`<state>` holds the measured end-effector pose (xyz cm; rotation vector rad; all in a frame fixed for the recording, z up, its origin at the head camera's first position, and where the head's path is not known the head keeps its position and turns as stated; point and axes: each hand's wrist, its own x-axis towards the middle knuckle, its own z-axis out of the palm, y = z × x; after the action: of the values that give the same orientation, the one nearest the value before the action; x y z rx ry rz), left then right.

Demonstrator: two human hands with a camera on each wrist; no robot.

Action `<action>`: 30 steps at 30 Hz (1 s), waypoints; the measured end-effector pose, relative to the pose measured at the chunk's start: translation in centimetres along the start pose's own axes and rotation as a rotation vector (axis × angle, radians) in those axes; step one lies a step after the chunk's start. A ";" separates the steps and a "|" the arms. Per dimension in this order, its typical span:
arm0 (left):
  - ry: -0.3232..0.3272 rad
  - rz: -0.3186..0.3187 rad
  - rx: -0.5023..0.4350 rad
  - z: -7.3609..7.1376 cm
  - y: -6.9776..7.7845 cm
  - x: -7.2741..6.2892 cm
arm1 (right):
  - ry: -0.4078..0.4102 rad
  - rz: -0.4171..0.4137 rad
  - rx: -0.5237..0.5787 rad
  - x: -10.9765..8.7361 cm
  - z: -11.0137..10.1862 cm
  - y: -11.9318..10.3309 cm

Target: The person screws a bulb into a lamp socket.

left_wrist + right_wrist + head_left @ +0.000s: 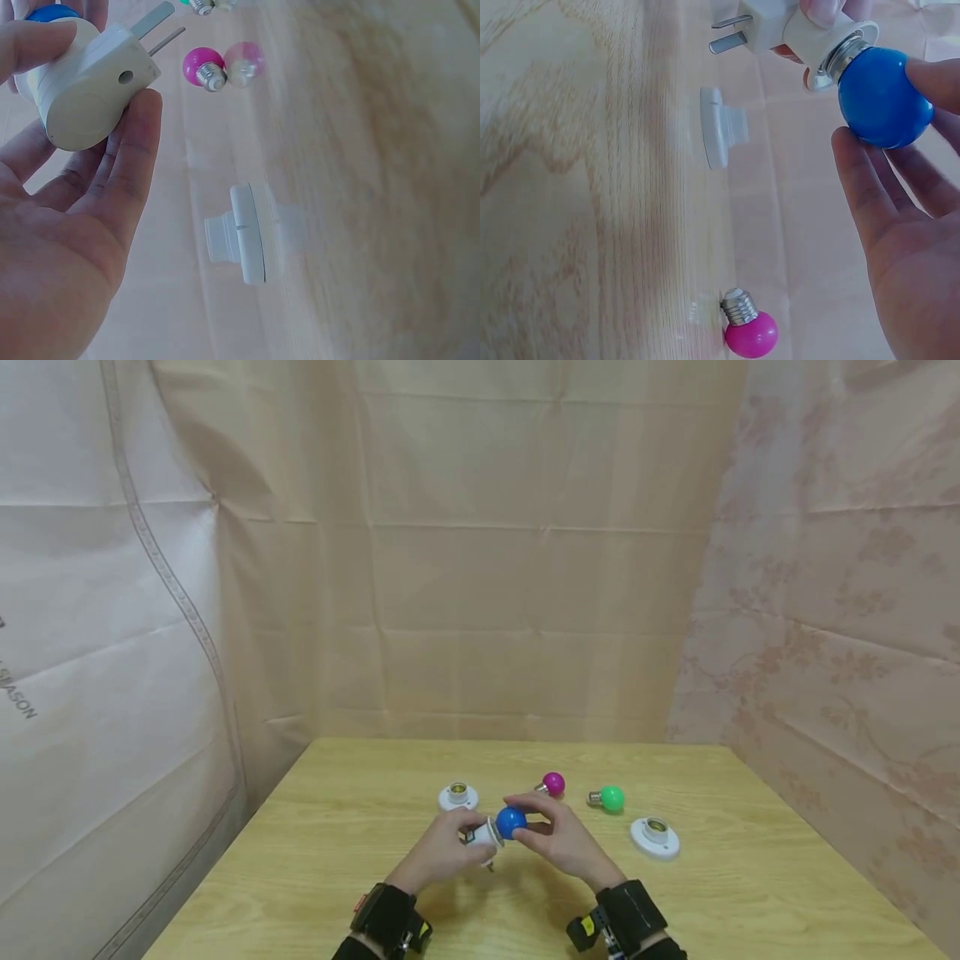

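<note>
Just below the middle of the head view, the left hand curls its fingers round a white plug socket, held above the table. Meanwhile the right hand pinches the blue bulb seated in that socket, thumb and fingertips on the globe. Behind lie a pink bulb and a green bulb.

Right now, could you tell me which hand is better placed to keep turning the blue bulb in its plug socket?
The right hand: its fingertips already pinch the blue bulb, while the left hand grips the plug socket.
</note>
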<state>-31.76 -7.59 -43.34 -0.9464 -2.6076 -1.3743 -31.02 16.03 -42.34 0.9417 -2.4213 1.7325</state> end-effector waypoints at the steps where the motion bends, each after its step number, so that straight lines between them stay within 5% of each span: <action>1: 0.002 0.000 0.002 0.0 0.0 0.0 | -0.005 -0.010 0.003 0.0 0.0 0.1; 8: 0.005 -0.005 -0.002 0.0 -0.2 0.1 | -0.035 -0.054 0.026 0.1 -0.2 0.3; 30: 0.009 0.009 -0.004 0.2 -0.5 0.1 | -0.047 -0.008 0.019 0.0 -0.3 0.1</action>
<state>-32.10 -7.57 -43.78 -0.9487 -2.5918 -1.3795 -31.14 16.30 -42.34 1.0040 -2.4302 1.7541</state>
